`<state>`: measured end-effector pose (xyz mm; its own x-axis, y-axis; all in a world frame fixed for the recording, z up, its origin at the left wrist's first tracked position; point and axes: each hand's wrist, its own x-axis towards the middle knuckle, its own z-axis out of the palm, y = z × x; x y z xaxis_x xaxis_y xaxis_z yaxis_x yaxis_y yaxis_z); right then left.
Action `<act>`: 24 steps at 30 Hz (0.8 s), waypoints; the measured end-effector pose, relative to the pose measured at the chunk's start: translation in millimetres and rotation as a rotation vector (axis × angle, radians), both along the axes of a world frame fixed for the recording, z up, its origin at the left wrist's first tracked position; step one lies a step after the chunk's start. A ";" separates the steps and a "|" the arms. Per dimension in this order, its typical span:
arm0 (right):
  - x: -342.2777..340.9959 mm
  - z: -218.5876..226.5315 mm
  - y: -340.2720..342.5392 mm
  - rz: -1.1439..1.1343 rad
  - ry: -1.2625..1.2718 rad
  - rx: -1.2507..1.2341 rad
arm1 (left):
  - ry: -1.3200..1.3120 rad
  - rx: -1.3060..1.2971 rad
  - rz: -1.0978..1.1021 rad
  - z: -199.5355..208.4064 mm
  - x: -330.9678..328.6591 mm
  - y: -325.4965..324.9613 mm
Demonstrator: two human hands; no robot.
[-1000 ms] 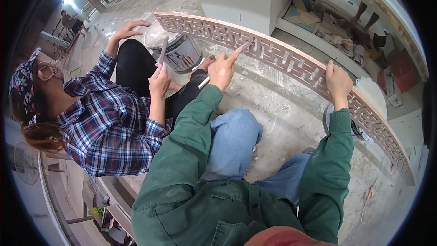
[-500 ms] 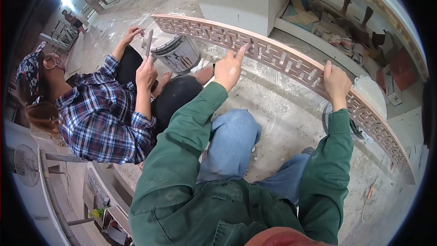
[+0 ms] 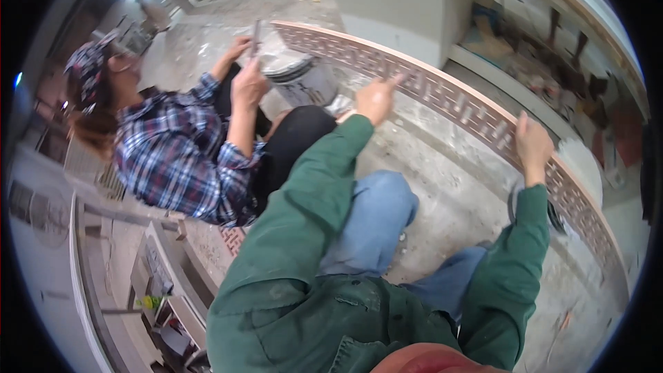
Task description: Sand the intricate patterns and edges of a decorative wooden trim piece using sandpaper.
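Observation:
A long, pinkish-brown lattice panel [image 3: 452,100] with cut-out fretwork stands on its long edge in front of me, running from the upper middle to the lower right. My left hand [image 3: 375,101] is against its near face, left of the middle. The index finger points out onto the fretwork while the other fingers are curled, and whatever they may hold is hidden. Farther right, my right hand [image 3: 534,144] grips the panel with the thumb up at the top edge. A bucket [image 3: 307,83] stands below the panel's left end; a pale round container [image 3: 581,166] is behind its right part.
To my left sits a co-worker in a plaid shirt [image 3: 173,145], holding a thin grey tool [image 3: 256,38] upright. A cluttered shelf [image 3: 532,48] lies beyond the panel, beside a pale cabinet block [image 3: 394,10]. Another reddish lattice piece [image 3: 233,238] shows behind the co-worker.
The view has swung, so most things sit farther right in the picture. My hands remain at the panel. The co-worker's grey tool is held higher. A second lattice piece has come into view.

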<state>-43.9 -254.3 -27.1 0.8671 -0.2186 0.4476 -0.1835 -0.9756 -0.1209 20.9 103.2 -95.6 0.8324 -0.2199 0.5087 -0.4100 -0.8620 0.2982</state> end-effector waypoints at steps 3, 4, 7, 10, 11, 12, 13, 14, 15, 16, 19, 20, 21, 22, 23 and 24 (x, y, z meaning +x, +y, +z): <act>3.0 -11.4 -10.5 -0.018 -0.001 -0.009 | 0.026 -0.057 0.049 -26.4 -5.6 -30.4; 2.6 -16.1 -14.2 -0.001 -0.014 -0.001 | 0.023 -0.106 0.056 -30.8 -11.1 -41.4; 2.6 -19.9 -22.9 0.012 -0.028 0.002 | 0.072 -0.018 0.016 -16.6 -8.3 -42.5; 5.8 -24.1 -19.0 0.058 -0.053 0.017 | 0.060 -0.036 0.014 -15.1 4.4 -17.4; 4.5 -25.8 -19.8 0.074 -0.071 0.019 | 0.052 -0.031 0.017 -19.9 0.6 -22.9; 1.4 -27.1 -19.1 0.078 -0.079 0.024 | 0.007 -0.032 0.081 -27.1 -8.2 -32.6; -3.6 -28.4 -23.8 0.068 -0.081 0.022 | -0.037 -0.040 0.134 -30.0 -17.9 -47.8; -9.4 -29.9 -28.6 0.058 -0.082 0.020 | 0.006 0.019 0.151 -31.0 -26.8 -55.0; -15.1 -31.9 -33.3 0.051 -0.088 0.017 | 0.008 0.026 0.124 -28.7 -30.9 -56.7; -20.3 -32.7 -35.3 0.046 -0.098 0.022 | 0.007 0.035 0.101 -23.0 -33.2 -53.6; -35.7 -41.1 -39.4 0.075 -0.134 0.035 | -0.050 0.081 0.082 -11.6 -38.4 -35.5; -41.4 -42.3 -41.3 0.092 -0.156 0.037 | -0.041 0.069 0.102 -15.4 -46.3 -39.1; -46.7 -42.8 -41.4 0.094 -0.159 0.036 | -0.043 0.068 0.104 -21.7 -56.8 -44.5; -52.7 -42.6 -39.3 0.088 -0.149 0.024 | -0.082 0.052 0.167 -31.3 -69.7 -52.7; -60.5 -35.8 -44.3 0.055 -0.142 0.009 | -0.124 0.032 0.204 -27.1 -79.6 -69.8; -66.0 -27.7 -45.3 0.016 -0.113 0.029 | -0.036 0.046 0.159 -19.4 -86.8 -73.1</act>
<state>-109.9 -299.6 -54.8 0.8151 -0.2196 0.5362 -0.1521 -0.9740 -0.1677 -65.9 30.1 -115.0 0.8401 -0.1100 0.5311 -0.2765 -0.9293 0.2449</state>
